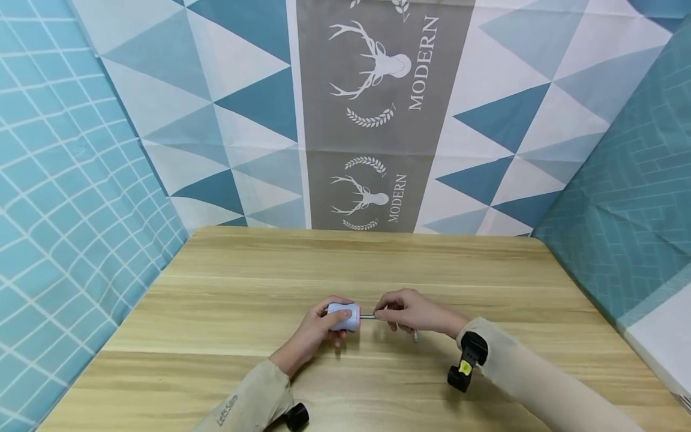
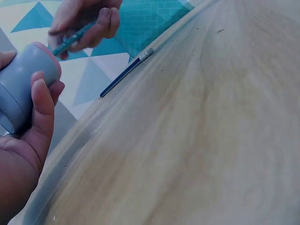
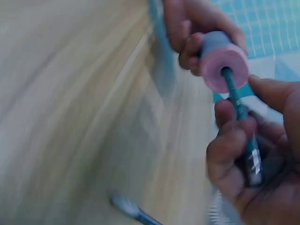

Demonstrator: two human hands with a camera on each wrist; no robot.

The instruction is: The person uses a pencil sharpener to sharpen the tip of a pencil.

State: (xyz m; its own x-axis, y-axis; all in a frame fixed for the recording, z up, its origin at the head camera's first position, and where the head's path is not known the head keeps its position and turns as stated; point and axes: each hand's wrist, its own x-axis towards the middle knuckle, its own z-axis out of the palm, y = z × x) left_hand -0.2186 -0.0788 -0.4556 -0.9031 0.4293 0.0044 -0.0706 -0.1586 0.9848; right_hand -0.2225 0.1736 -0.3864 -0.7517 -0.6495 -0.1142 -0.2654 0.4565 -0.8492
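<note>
My left hand (image 1: 315, 330) grips a pale lavender cylinder (image 1: 344, 317) with a pink end, probably a pencil sharpener. In the right wrist view, a green pencil (image 3: 238, 101) runs into the central hole of the pink face (image 3: 225, 69); its tip is hidden inside. My right hand (image 1: 412, 311) holds that pencil, the fingers curled round it, with its silvery end toward the palm. Another, dark blue pencil (image 2: 123, 76) lies on the table beyond the hands in the left wrist view; its pale end (image 3: 125, 205) shows at the bottom of the right wrist view.
The wooden table (image 1: 243, 288) spans the space under both arms. A patterned backdrop (image 1: 259, 120) with triangles and deer prints rises behind it, with blue tiled sheets (image 1: 70, 198) on the left and teal ones at the right. Black straps circle the sleeves.
</note>
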